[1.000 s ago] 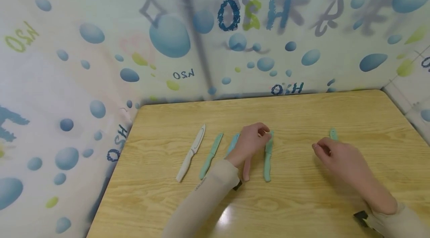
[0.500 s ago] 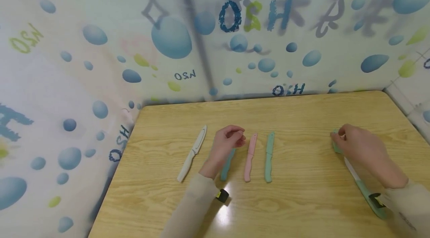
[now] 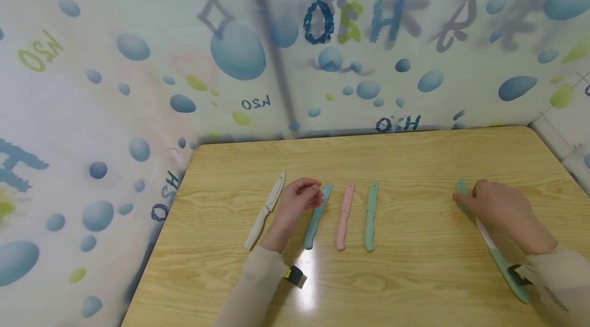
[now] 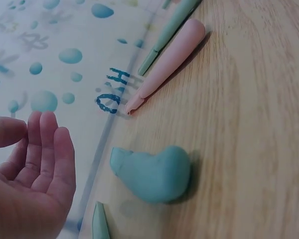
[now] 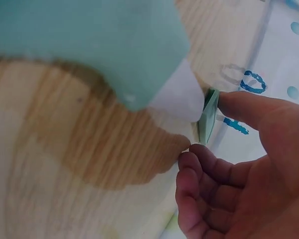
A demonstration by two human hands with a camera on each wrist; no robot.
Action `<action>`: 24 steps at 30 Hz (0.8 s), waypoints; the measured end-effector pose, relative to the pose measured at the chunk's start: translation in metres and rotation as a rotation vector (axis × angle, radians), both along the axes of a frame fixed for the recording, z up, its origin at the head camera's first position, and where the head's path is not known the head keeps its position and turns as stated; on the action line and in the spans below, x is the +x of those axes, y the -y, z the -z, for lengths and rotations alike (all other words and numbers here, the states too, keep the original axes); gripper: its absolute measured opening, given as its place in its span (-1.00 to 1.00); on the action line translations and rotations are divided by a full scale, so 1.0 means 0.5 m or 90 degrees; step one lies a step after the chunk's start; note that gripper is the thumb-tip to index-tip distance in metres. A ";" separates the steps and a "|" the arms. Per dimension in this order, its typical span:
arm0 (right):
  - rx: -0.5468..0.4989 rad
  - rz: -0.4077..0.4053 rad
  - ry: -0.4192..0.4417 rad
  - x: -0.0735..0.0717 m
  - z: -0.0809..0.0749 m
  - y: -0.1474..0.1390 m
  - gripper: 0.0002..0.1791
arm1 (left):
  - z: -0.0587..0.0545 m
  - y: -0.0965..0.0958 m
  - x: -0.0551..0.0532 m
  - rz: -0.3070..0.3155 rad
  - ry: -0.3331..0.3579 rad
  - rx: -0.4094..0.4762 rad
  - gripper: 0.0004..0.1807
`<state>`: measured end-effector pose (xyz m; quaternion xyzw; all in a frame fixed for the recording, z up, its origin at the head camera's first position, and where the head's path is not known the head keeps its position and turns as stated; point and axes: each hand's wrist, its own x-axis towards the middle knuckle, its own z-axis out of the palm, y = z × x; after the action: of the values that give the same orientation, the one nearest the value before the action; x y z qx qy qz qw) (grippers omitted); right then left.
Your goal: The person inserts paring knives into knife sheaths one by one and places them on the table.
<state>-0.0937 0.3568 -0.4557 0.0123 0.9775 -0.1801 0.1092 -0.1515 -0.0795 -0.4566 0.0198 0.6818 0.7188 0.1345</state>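
In the head view my right hand (image 3: pixel 504 214) pinches a green knife sheath (image 3: pixel 462 192) between thumb and fingers. A knife with a white blade (image 3: pixel 484 234) and green handle (image 3: pixel 509 276) lies under that wrist, its blade running toward the sheath. Close up in the right wrist view, the thumb presses one side of the sheath (image 5: pixel 208 117). My left hand (image 3: pixel 295 204) hovers with loosely bent fingers holding nothing, beside a blue sheathed knife (image 3: pixel 317 219). Below it, another green knife is mostly hidden; its tip (image 4: pixel 100 221) shows in the left wrist view.
A white sheathed knife (image 3: pixel 265 211) lies leftmost in the row. Right of the blue knife lie a pink sheathed knife (image 3: pixel 344 217) and a green sheathed knife (image 3: pixel 371 217). The wooden table (image 3: pixel 415 163) meets a patterned wall covering (image 3: pixel 286 50) at the back.
My left hand has moved left, away from the pink and right-hand green knives, uncovering the blue one. My right hand has shifted right onto the sheath, and the white blade has come into view.
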 end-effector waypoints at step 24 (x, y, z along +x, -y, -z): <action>0.042 -0.104 -0.057 -0.031 0.008 0.125 -0.50 | -0.005 -0.039 0.019 0.029 0.008 0.009 -0.75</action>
<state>-0.1090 0.2942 -0.4598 -0.0720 0.9845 -0.1385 0.0794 -0.1422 -0.0599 -0.4542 0.0320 0.6751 0.7204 0.1553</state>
